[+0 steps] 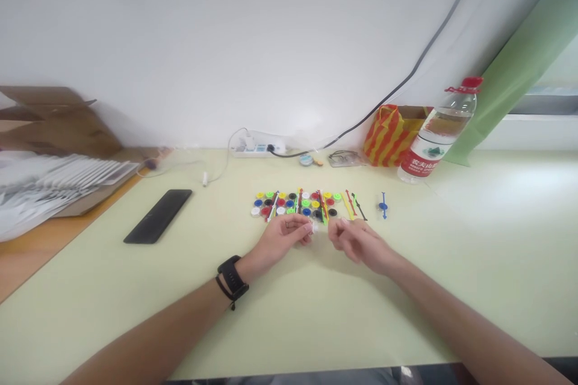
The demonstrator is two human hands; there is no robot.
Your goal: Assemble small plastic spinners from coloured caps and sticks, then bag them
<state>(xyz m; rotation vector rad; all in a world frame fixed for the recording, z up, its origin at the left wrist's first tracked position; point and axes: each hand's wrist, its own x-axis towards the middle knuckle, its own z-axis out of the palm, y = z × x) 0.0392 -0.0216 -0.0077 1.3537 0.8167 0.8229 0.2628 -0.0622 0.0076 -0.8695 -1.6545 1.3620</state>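
My left hand (291, 232) is closed in a pinch on a small white plastic piece (315, 227), partly hidden by the fingertips. Just to its right, my right hand (354, 237) has its fingers curled together; anything between them is hidden. Beyond both hands lie rows of small round discs (289, 204) in yellow, blue, red, green, black and white. Several thin arrow-shaped pointers (349, 203) rest across and beside these rows. Farther right, a blue pointer (383, 207) sits on a small clear disc, apart from the others.
On the left lie a black slab (158, 216), stacked white packets (63, 183) and a cardboard box (63, 117). A power strip (257, 147) with cables stands by the wall. At the back right are a striped bag (389, 135) and a large water bottle (440, 132).
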